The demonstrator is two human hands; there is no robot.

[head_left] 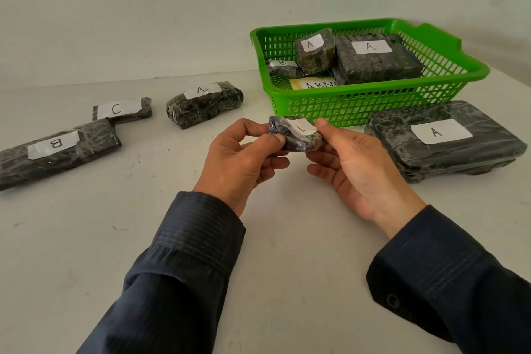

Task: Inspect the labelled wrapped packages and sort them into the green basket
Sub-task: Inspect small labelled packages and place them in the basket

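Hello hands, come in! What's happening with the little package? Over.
Holding small package: left hand and right hand pinch it, label up, letter unclear. Behind it green basket, packages inside. Nothing in between.

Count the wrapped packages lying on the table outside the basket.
4: long B package at far left, C package behind it, rounded A package mid-table, big A package at right. Left hand and right hand hold a fifth package. More may hide behind the basket.

The basket [373, 103] was bright green with a grid-mesh wall, and the wrapped packages [204, 105] were dark, mottled black (each bearing a white label lettered in black). The sleeves [184, 261] were dark navy with faint checks; the bench [281, 238] was off-white.
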